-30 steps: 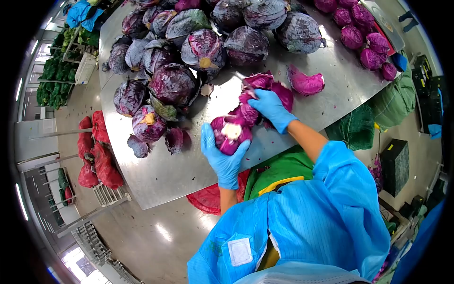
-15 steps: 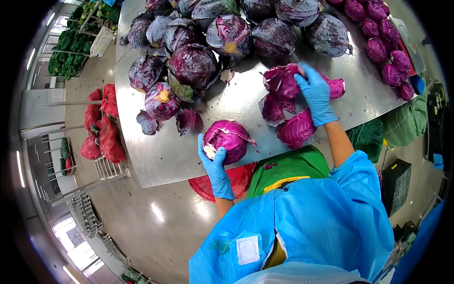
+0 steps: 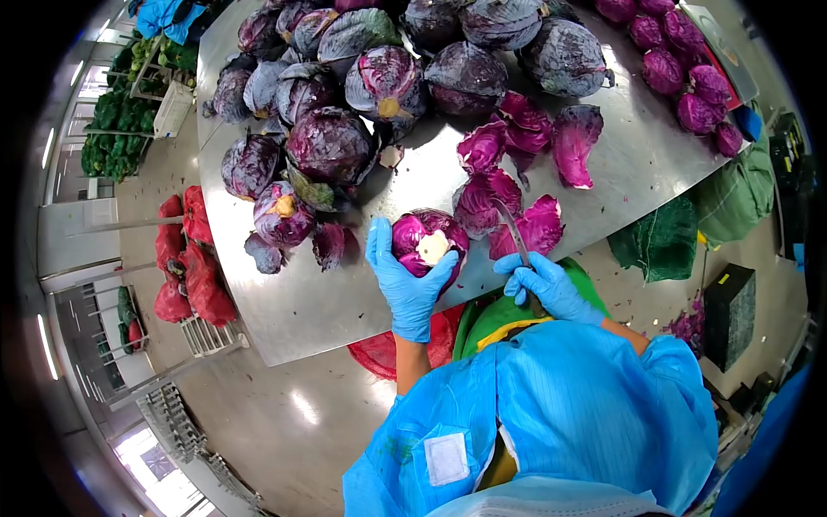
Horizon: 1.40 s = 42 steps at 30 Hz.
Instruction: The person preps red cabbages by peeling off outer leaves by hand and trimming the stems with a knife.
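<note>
My left hand (image 3: 409,280), in a blue glove, grips a peeled red cabbage (image 3: 412,231) near the table's front edge. The cabbage's pale cut stem faces up toward me. In my gloved right hand (image 3: 544,287) is a knife (image 3: 512,231), its curved blade pointing away from me, its handle mostly hidden by the fingers. The blade tip lies over loose purple cabbage leaves (image 3: 536,226) just right of the cabbage. More peeled leaves (image 3: 575,142) lie farther back on the metal table (image 3: 345,297).
Unpeeled dark cabbages (image 3: 332,142) are heaped at the back left and middle. Smaller peeled cabbages (image 3: 696,112) line the right end. Red mesh sacks (image 3: 202,276) stand left on the floor, a green sack (image 3: 659,241) right, beside a black crate (image 3: 729,314).
My right hand has left the loose leaves, come back toward my body and now holds a knife. The cabbage in my left hand has turned, bringing its stem upward.
</note>
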Motion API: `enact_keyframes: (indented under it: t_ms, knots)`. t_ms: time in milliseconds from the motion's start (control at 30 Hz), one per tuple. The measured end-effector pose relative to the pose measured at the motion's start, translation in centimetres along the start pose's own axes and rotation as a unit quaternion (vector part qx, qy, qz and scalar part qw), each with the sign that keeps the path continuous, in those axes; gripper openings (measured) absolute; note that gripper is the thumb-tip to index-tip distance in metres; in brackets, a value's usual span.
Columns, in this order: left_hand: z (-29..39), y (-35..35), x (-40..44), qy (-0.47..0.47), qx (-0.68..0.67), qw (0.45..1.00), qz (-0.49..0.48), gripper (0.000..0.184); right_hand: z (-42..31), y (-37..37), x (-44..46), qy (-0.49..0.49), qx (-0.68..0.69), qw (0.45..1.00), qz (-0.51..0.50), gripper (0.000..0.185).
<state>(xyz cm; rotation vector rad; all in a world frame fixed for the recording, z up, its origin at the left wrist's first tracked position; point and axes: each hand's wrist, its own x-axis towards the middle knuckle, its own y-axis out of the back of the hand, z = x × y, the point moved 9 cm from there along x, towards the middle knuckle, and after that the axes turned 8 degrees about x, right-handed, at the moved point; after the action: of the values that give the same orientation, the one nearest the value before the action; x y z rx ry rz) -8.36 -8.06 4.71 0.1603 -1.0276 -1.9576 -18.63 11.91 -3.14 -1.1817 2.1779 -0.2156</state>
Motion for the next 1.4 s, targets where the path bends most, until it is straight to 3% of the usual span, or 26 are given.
enact_keyframes:
  t_ms: [67, 100, 167, 300, 333, 433, 500, 533, 633, 767, 867, 967, 1100, 1267, 1400]
  knots:
    - [-0.9, -0.4, -0.1, 0.024, -0.009, 0.999, -0.027, 0.103, -0.5, 0.1, 0.5, -0.031, -0.035, 0.999, -0.011, 0.025]
    - [-0.9, -0.6, 0.2, 0.035, -0.016, 0.999, -0.038, 0.103, -2.7, 0.0, 1.1, 0.093, -0.16, 0.983, 0.0, 0.025]
    - [-0.8, -0.5, 0.8, 0.055, -0.02, 0.996, -0.066, 0.103, -5.8, -2.6, 1.2, 0.323, -0.395, 0.86, 0.017, 0.025]
    - [-3.4, -1.2, 0.4, 0.108, -0.167, 0.979, -0.044, 0.103, -8.5, -5.2, 4.3, 0.348, -0.474, 0.808, 0.031, 0.02]
    - [-4.2, -1.3, 0.2, 0.125, -0.18, 0.974, -0.05, 0.102, -9.6, -6.4, 4.3, 0.399, -0.5, 0.768, 0.024, 0.017]
    - [-4.9, -1.5, 0.3, 0.154, -0.192, 0.966, -0.078, 0.098, -9.3, -7.7, 6.3, 0.404, -0.518, 0.753, -0.031, 0.013]
    - [-4.1, -1.5, 0.7, 0.167, -0.225, 0.956, -0.089, 0.099, -9.3, -8.2, 7.0, 0.399, -0.527, 0.749, -0.037, 0.013]
    - [-3.0, -0.7, 1.2, 0.133, -0.204, 0.969, -0.049, 0.099, -9.3, -8.4, 7.3, 0.399, -0.533, 0.745, -0.042, 0.013]
    - [-4.7, -1.5, 0.5, 0.173, -0.17, 0.968, -0.07, 0.1, -9.2, -8.5, 7.8, 0.38, -0.556, 0.737, -0.052, 0.014]
    - [-4.9, -1.7, 0.8, 0.137, -0.17, 0.973, -0.076, 0.1, -8.9, -8.8, 8.2, 0.376, -0.583, 0.717, -0.065, 0.014]
    - [-4.2, -1.5, 1.1, 0.146, -0.162, 0.973, -0.072, 0.099, -8.6, -8.8, 9.0, 0.335, -0.592, 0.731, -0.057, 0.018]
    - [-4.5, -2.0, 1.1, 0.16, -0.192, 0.966, -0.068, 0.097, -9.4, -9.5, 8.6, 0.353, -0.616, 0.701, -0.059, 0.015]
    - [-4.0, -1.8, 1.1, 0.159, -0.142, 0.975, -0.059, 0.098, -10.6, -9.6, 9.0, 0.426, -0.675, 0.6, -0.064, 0.008]
    - [-4.8, -2.1, 0.2, 0.197, -0.208, 0.958, -0.015, 0.094, -9.4, -8.7, 10.6, 0.385, -0.597, 0.703, 0.031, 0.023]
    - [-3.9, -2.1, 0.1, 0.163, -0.127, 0.978, -0.013, 0.105, -10.1, -7.3, 12.0, 0.316, -0.595, 0.738, 0.047, 0.025]
